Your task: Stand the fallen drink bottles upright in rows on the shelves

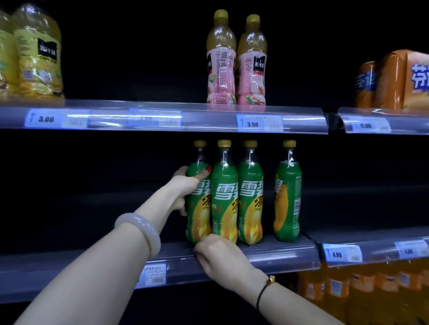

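Several green drink bottles with yellow caps stand upright on the middle shelf [274,254]. My left hand [185,188] grips the leftmost green bottle [198,212] around its upper body. My right hand [220,255] rests at the shelf's front edge, its fingers curled against the base of that same bottle. Two more green bottles [225,198] stand tight beside it, and a fourth green bottle [287,196] stands apart to the right. On the upper shelf [182,114] two pink-labelled juice bottles [236,63] stand upright.
Big yellow juice bottles [22,52] stand at the upper left, an orange soda multipack [396,80] at the upper right. Orange soda bottles [374,293] fill the lower right shelf. Price tags line the shelf rails. The shelf backs are dark.
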`<state>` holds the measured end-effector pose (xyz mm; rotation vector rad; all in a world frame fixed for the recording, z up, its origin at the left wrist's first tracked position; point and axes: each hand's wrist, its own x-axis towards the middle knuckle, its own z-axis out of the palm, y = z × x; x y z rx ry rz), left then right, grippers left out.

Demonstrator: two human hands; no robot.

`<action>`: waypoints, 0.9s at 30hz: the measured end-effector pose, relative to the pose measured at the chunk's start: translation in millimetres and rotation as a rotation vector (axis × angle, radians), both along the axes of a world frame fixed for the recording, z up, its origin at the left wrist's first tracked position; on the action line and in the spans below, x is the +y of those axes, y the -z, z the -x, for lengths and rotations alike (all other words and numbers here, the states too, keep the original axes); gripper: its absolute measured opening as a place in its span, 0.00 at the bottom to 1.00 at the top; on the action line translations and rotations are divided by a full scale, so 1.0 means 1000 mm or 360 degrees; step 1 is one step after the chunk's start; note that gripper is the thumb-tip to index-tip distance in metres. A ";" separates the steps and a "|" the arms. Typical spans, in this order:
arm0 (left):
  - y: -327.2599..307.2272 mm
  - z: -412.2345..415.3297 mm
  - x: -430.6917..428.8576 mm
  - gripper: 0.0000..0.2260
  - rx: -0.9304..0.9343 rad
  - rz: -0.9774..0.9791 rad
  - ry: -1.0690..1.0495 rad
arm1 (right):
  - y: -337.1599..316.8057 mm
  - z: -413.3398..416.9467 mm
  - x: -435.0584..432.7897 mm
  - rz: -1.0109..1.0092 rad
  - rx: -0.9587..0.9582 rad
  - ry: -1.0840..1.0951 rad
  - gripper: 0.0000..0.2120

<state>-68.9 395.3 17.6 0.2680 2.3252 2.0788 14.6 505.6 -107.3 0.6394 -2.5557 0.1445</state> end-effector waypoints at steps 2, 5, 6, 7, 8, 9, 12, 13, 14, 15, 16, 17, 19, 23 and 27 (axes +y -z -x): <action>0.001 0.001 -0.001 0.22 -0.0012 -0.0023 0.0009 | -0.008 0.001 0.001 0.0062 0.0018 0.0006 0.10; 0.004 0.000 -0.003 0.25 0.0004 -0.0043 0.0014 | -0.017 0.005 0.003 0.0104 -0.0014 -0.0006 0.10; 0.005 0.000 -0.004 0.25 0.0016 -0.0049 0.0015 | -0.018 0.005 0.002 0.0101 -0.0020 -0.0006 0.10; 0.006 0.001 -0.005 0.25 0.0030 -0.0056 0.0012 | -0.017 0.005 0.002 0.0101 -0.0017 -0.0011 0.10; 0.008 0.001 -0.005 0.24 0.0044 -0.0066 0.0006 | -0.016 0.004 0.001 0.0103 -0.0017 -0.0010 0.11; 0.009 0.000 -0.006 0.24 0.0058 -0.0081 -0.0001 | -0.015 0.005 0.001 0.0103 -0.0011 -0.0010 0.11; 0.011 -0.003 -0.004 0.23 0.0115 -0.0102 -0.0027 | -0.016 0.001 -0.001 0.0107 -0.0036 0.0020 0.11; 0.012 -0.004 -0.003 0.22 0.0146 -0.0116 -0.0042 | -0.016 0.001 0.000 0.0121 -0.0045 0.0017 0.11; 0.013 -0.006 -0.001 0.21 0.0166 -0.0127 -0.0061 | -0.018 -0.001 -0.001 0.0135 -0.0077 0.0019 0.11; 0.015 -0.009 0.001 0.20 0.0193 -0.0132 -0.0081 | -0.018 -0.002 -0.001 0.0152 -0.0093 0.0018 0.11; 0.017 -0.011 0.002 0.20 0.0227 -0.0127 -0.0104 | -0.020 -0.004 -0.002 0.0165 -0.0119 0.0025 0.11; 0.020 -0.012 0.003 0.21 0.0278 -0.0110 -0.0136 | -0.020 -0.004 -0.002 0.0178 -0.0129 0.0021 0.10; 0.027 -0.017 0.001 0.22 0.0411 0.0033 -0.0221 | -0.022 -0.006 -0.005 0.0194 -0.0151 0.0026 0.11; 0.041 -0.036 -0.008 0.26 0.0656 0.0369 -0.0347 | -0.025 -0.013 -0.011 0.0272 -0.0181 -0.0014 0.15; 0.050 -0.060 -0.028 0.27 0.0788 0.0650 -0.0370 | -0.031 -0.028 -0.020 0.0438 -0.0119 -0.0058 0.13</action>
